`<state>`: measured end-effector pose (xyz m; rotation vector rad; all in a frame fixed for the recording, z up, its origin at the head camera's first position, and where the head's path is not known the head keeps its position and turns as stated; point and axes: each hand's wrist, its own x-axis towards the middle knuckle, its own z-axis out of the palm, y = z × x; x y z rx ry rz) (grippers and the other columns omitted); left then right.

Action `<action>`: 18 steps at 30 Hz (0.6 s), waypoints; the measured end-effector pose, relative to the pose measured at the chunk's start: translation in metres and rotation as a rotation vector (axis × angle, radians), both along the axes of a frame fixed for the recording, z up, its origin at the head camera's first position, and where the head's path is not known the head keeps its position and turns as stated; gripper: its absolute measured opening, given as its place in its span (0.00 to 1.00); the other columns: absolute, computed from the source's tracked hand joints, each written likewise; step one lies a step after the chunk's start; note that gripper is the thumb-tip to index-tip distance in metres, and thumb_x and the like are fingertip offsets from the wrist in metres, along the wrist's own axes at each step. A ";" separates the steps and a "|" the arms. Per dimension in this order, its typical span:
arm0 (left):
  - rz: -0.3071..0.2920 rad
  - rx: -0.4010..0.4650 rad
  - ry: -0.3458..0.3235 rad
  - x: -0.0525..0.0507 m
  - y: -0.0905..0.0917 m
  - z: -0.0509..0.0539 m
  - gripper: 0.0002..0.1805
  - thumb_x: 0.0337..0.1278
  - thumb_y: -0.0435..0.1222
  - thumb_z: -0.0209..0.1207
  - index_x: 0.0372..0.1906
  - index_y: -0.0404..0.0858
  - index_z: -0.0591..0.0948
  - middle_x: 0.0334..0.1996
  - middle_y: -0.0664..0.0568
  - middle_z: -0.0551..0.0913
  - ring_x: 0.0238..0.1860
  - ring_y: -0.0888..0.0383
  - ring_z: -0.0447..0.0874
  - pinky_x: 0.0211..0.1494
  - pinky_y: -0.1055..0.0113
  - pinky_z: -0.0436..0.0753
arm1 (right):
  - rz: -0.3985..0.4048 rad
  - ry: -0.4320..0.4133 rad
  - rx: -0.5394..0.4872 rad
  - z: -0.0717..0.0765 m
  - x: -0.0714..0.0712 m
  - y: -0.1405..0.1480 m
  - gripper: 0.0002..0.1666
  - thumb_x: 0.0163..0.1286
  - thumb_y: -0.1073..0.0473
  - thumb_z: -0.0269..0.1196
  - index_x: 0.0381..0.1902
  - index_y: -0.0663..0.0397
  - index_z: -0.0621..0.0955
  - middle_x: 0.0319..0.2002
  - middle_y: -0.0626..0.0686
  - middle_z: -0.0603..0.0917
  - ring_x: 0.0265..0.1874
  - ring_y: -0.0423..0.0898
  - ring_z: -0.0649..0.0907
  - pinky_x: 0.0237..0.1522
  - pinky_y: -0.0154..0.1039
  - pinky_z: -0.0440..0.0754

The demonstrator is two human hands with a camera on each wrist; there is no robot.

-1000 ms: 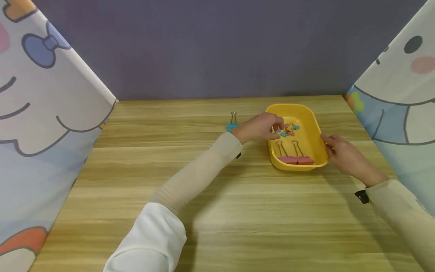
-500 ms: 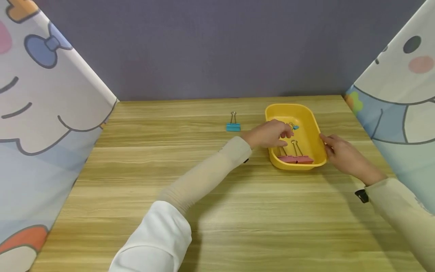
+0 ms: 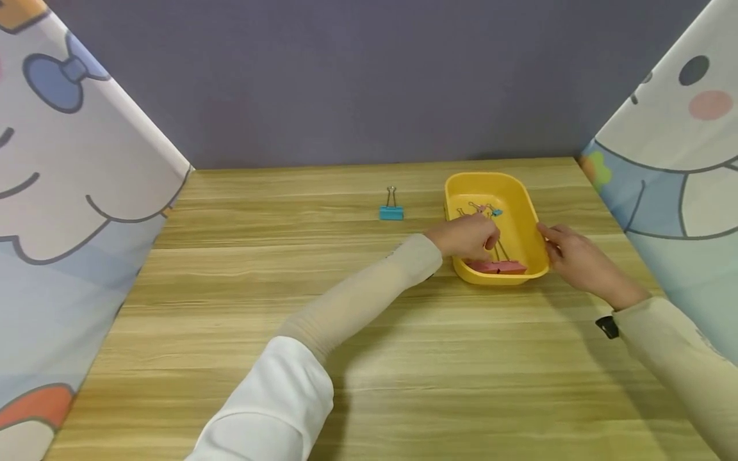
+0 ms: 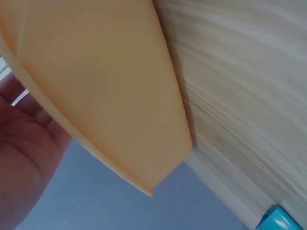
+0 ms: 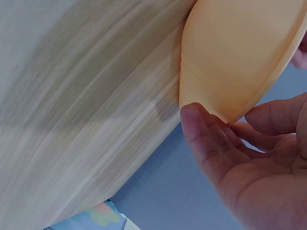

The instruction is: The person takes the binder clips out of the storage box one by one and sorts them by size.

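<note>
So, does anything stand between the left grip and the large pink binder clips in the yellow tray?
Nothing visible does: the left grip reaches into the yellow tray over its left wall, close to the large pink binder clips. Whether it touches them is unclear.

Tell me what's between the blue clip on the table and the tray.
Just bare table lies between the blue clip and the tray, in the head view.

The worktop (image 3: 259,256) is streaked with yellow-brown wood grain. Toward its far right corner, yellow is shown by the tray (image 3: 526,218), pink by inner clips (image 3: 510,266) along the tray's near edge, turquoise by an outer clip (image 3: 391,213) near the worktop's far edge.
</note>
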<state>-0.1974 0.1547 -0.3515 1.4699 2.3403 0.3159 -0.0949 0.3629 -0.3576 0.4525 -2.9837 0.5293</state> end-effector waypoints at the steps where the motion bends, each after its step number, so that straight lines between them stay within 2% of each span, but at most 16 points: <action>1: 0.005 -0.017 -0.002 0.001 0.001 0.000 0.10 0.55 0.43 0.65 0.30 0.43 0.78 0.27 0.58 0.77 0.27 0.65 0.69 0.58 0.80 0.60 | -0.003 -0.002 -0.003 0.000 0.000 0.000 0.24 0.65 0.76 0.53 0.58 0.83 0.66 0.41 0.68 0.76 0.28 0.53 0.74 0.29 0.48 0.72; 3: 0.003 -0.046 0.003 0.002 0.004 -0.001 0.10 0.54 0.43 0.66 0.28 0.43 0.78 0.27 0.58 0.78 0.28 0.65 0.71 0.46 0.77 0.70 | -0.005 -0.007 -0.004 0.001 -0.001 0.000 0.24 0.65 0.75 0.53 0.59 0.83 0.66 0.41 0.68 0.75 0.28 0.53 0.74 0.29 0.48 0.73; 5: -0.013 -0.080 0.021 0.003 0.006 -0.002 0.10 0.53 0.43 0.66 0.27 0.43 0.80 0.28 0.58 0.78 0.31 0.65 0.72 0.39 0.76 0.71 | -0.008 -0.012 -0.005 0.001 -0.001 0.000 0.24 0.66 0.75 0.53 0.59 0.83 0.66 0.42 0.69 0.75 0.28 0.53 0.74 0.30 0.48 0.73; 8: -0.037 -0.117 0.069 0.006 0.009 -0.003 0.09 0.54 0.44 0.65 0.28 0.43 0.82 0.30 0.59 0.79 0.38 0.64 0.72 0.41 0.78 0.70 | -0.008 -0.021 -0.007 0.001 -0.001 0.000 0.24 0.66 0.75 0.53 0.59 0.83 0.66 0.42 0.70 0.75 0.29 0.54 0.74 0.30 0.49 0.73; 11: -0.017 -0.142 0.084 0.008 0.010 -0.004 0.09 0.55 0.44 0.64 0.27 0.44 0.82 0.31 0.59 0.78 0.39 0.63 0.70 0.40 0.77 0.70 | -0.011 -0.031 -0.014 0.000 -0.001 0.000 0.24 0.66 0.75 0.52 0.59 0.83 0.65 0.43 0.70 0.75 0.30 0.54 0.75 0.30 0.49 0.73; 14: 0.031 -0.155 0.060 0.011 0.011 -0.002 0.08 0.56 0.40 0.63 0.26 0.43 0.79 0.31 0.57 0.75 0.34 0.63 0.70 0.34 0.75 0.71 | -0.003 -0.027 -0.014 0.000 -0.001 0.001 0.24 0.66 0.75 0.53 0.59 0.84 0.66 0.42 0.69 0.75 0.30 0.54 0.75 0.30 0.49 0.74; 18: 0.070 -0.184 0.060 0.014 0.011 0.001 0.06 0.59 0.37 0.59 0.29 0.42 0.75 0.33 0.55 0.72 0.29 0.62 0.68 0.30 0.73 0.69 | -0.003 -0.033 -0.008 0.000 0.000 0.001 0.24 0.66 0.75 0.53 0.59 0.83 0.66 0.42 0.69 0.75 0.29 0.53 0.74 0.30 0.48 0.74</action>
